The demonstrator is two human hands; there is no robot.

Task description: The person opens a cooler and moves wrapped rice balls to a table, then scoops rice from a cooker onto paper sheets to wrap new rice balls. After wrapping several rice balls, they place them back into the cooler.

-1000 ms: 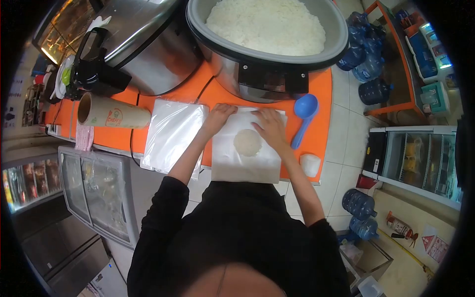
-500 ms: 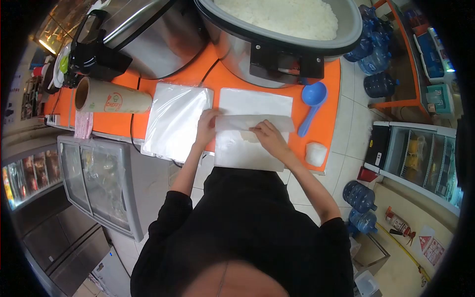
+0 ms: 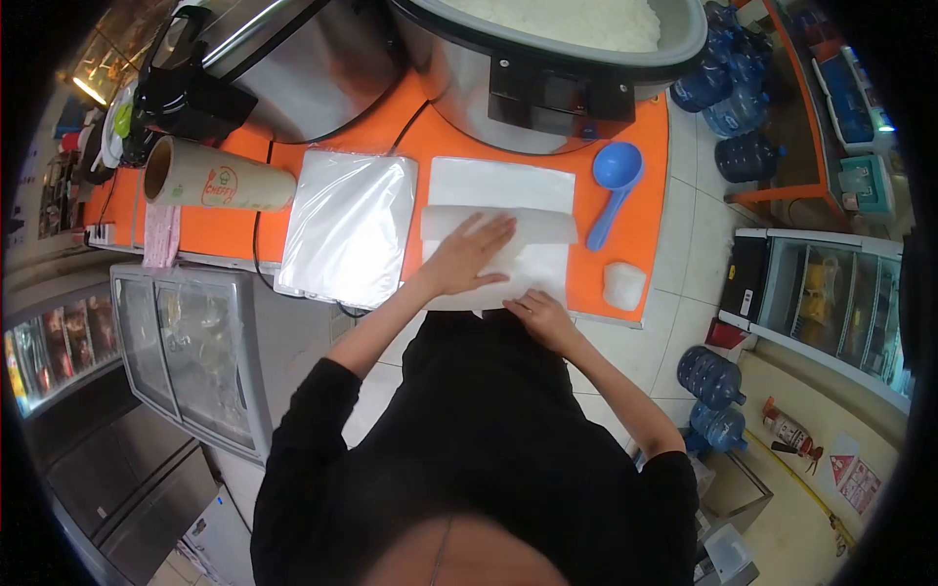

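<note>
My left hand (image 3: pixel 471 256) lies flat with fingers spread on a white paper sheet (image 3: pixel 547 227), whose far part is folded over toward me. Under it is a stack of white wrapping paper (image 3: pixel 503 181) on the orange counter. At the stack's near edge my right hand (image 3: pixel 540 317) has its fingers closed on the paper's edge. What lies under the fold is mostly hidden by the paper and my left hand. To the right are a blue scoop (image 3: pixel 618 190) and a small white wrapped bundle (image 3: pixel 623 285).
Behind the paper stands a large cooker (image 3: pixel 547 93) filled with white rice (image 3: pixel 567 20); a second steel cooker (image 3: pixel 322 88) is beside it. On the left are a plastic-covered paper pack (image 3: pixel 352 220) and a cardboard roll (image 3: pixel 220 176). A glass-topped freezer (image 3: pixel 186 342) adjoins the counter (image 3: pixel 650 176).
My left hand has moved from the fold's left end onto the sheet and flattened. My right hand has drawn back from the fold to the near edge. The view has shifted slightly.
</note>
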